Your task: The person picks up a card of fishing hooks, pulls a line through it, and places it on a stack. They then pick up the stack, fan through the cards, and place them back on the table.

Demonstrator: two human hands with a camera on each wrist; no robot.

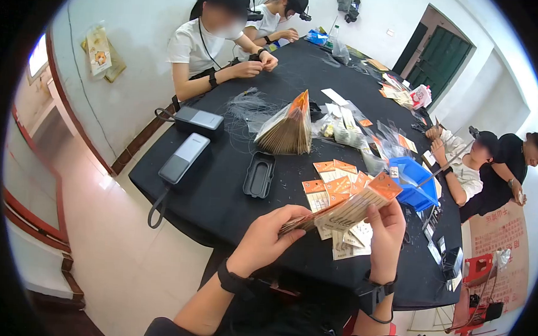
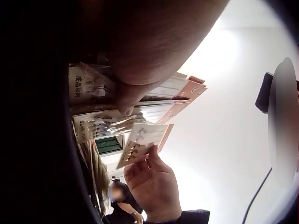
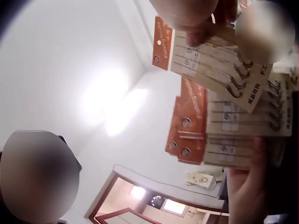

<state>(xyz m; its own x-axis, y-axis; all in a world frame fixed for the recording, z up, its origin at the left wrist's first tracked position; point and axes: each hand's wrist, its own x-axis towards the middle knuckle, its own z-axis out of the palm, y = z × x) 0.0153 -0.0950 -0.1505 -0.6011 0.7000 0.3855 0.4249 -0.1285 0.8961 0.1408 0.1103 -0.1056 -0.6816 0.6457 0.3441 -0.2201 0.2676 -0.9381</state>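
My left hand [image 1: 267, 242] grips a stack of fishing hook packets [image 3: 233, 116], thumb on one face. These are clear packets with orange header cards and rows of hooks on pale backing. Between thumb and fingers, my right hand [image 1: 388, 228] pinches a single fishing hook packet [image 3: 212, 60], held up beside the stack. In the head view this packet overlaps the stack's right end. Below both hands, a loose pile of similar packets [image 1: 325, 170] lies on the black-covered table [image 1: 220, 196]. Farther back stands a thick fanned bundle of packets [image 1: 288, 133].
An open black case [image 1: 259, 175] lies left of the pile, near two power banks [image 1: 184, 158]. Clear tangled line [image 1: 253, 108] spreads behind them. A blue bin [image 1: 413, 185] stands on the right among plastic bags [image 1: 350, 135]. Several people sit or stand around the table.
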